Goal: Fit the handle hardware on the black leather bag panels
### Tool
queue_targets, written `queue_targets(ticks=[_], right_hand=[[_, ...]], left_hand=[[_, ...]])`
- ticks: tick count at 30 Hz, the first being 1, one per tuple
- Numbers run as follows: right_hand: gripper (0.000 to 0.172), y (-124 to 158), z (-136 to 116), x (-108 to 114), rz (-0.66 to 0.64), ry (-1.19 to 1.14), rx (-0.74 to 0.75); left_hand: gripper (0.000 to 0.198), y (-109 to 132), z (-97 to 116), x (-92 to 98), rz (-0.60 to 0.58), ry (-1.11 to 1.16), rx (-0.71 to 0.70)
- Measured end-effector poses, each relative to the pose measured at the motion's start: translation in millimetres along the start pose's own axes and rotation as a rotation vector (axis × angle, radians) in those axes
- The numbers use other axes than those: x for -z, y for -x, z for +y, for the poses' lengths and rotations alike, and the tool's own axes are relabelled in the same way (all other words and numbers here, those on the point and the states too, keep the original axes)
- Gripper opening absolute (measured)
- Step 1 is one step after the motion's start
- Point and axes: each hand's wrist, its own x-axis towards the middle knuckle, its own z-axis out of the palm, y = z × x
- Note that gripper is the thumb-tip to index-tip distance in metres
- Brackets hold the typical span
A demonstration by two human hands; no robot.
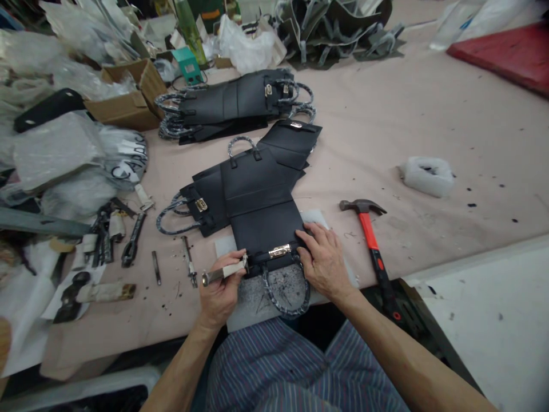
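One pale board (pixel 253 302) lies under the near end of our black bag panel (pixel 266 226). At the panel's near left edge, our left hand (pixel 219 296) pinches a tape-wrapped metal tool (pixel 225 272) between thumb and fingers. At the panel's right edge, our right hand (pixel 325 261) rests with fingers a little spread, close to the panel's gold clasp (pixel 280 250). Right of the panel we see a red-and-black claw hammer (pixel 369 232); beyond the panel, a stack of similar bag panels (pixel 251 97).
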Motion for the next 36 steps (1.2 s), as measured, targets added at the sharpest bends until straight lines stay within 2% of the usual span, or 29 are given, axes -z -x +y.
queue_targets(ticks=[11,19,30,36], right_hand=[[0.038,0.2,-0.5,0.0,-0.006,0.016,-0.001],[0.038,0.3,-0.8,0.1,-0.017,0.024,-0.006],[0.038,-0.5,-2.7,2.8,-0.017,0.016,-0.018],[0.038,-0.2,-1.9,1.7,-0.010,0.009,-0.019]], left_hand=[[0.009,-1.2,4.7,0.2,-0.042,-0.129,-0.079],[0.016,4.2,6.9,-1.0,-0.019,-0.165,-0.097],[0.014,-7.9,2.9,0.1,-0.084,-0.187,-0.106],[0.014,-14.7,0.2,-2.7,-0.112,-0.242,-0.175]])
